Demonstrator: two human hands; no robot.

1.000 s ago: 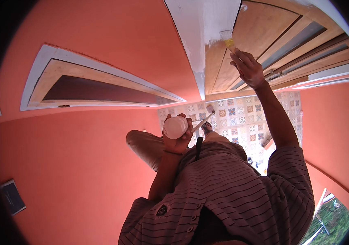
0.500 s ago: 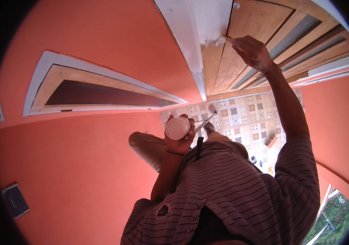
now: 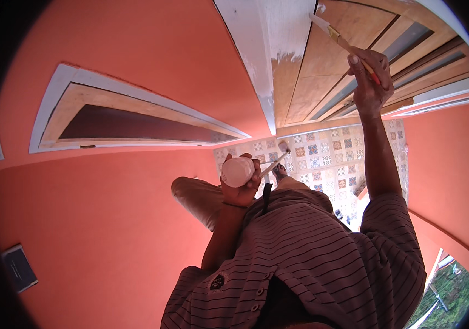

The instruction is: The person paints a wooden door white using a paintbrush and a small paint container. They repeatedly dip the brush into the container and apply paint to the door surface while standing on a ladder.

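My right hand (image 3: pixel 373 77) grips a paintbrush (image 3: pixel 344 44) by its wooden handle, whose end is red. White coats the bristles, and their tip meets the edge of the door frame (image 3: pixel 259 44), beside the wooden door (image 3: pixel 336 55). White paint covers much of the frame, ending raggedly above a strip of bare wood (image 3: pixel 285 79). Low in front of my body, my left hand (image 3: pixel 241 193) has its fingers wrapped round a pale round cup (image 3: pixel 237 171). What the cup contains is not clear.
An orange wall (image 3: pixel 152 49) holds a white-framed window (image 3: pixel 135 123) on the left. Below lies a patterned tile floor (image 3: pixel 322 151), where a pale pole (image 3: pixel 274 164) slants near my foot. A dark panel (image 3: pixel 20 267) hangs at lower left, and greenery shows through an opening (image 3: pixel 453 290).
My right hand has moved up and to the right. The brush has travelled up along the frame's edge, and more of it now shows. My left hand and the cup have barely moved.
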